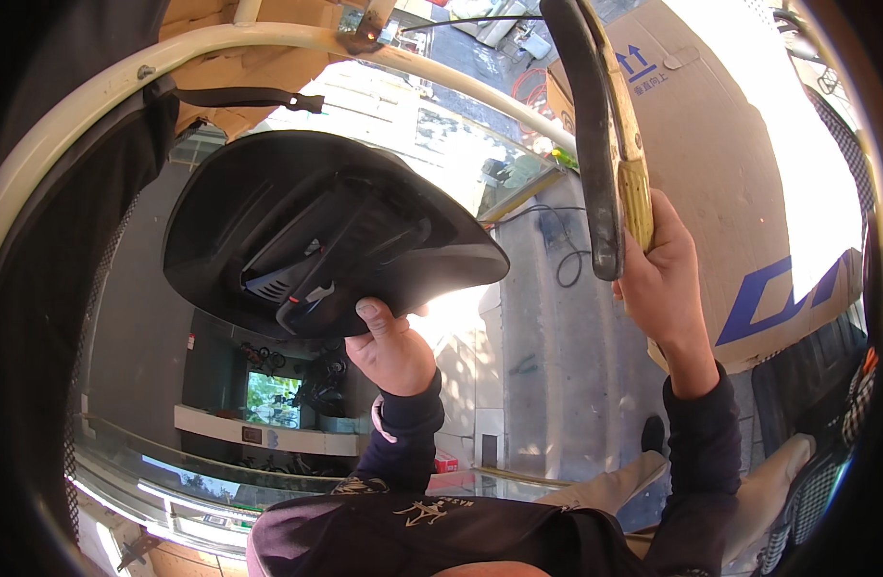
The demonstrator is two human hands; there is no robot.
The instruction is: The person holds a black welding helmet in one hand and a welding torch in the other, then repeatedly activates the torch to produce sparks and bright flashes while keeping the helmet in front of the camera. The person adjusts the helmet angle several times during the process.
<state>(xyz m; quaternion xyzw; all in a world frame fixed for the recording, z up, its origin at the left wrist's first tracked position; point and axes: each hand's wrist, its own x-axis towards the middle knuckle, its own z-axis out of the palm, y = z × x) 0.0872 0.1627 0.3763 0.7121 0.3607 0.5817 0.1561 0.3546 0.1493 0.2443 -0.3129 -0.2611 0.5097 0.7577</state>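
My left hand (393,351) is closed on a black saddle (365,216), its thumb pressing the lower edge. The saddle is broad at its left end and tapers to a nose at the right. Slots and small shiny parts show on the face turned to me. My right hand (661,279) is raised and wrapped round the yellowish, wood-like handle (637,197) of a long tool. A curved black strip (595,135) runs alongside that handle; its top end leaves the picture, so its kind is unclear. The two held things are apart.
A large cardboard box (720,192) with blue print stands at the right. A cream curved tube (441,72) arches across the top, with a black strap (239,98) beneath it. Beyond my hands lie glass-topped cases (480,154) and grey paving (567,385) with a dark cable (562,240).
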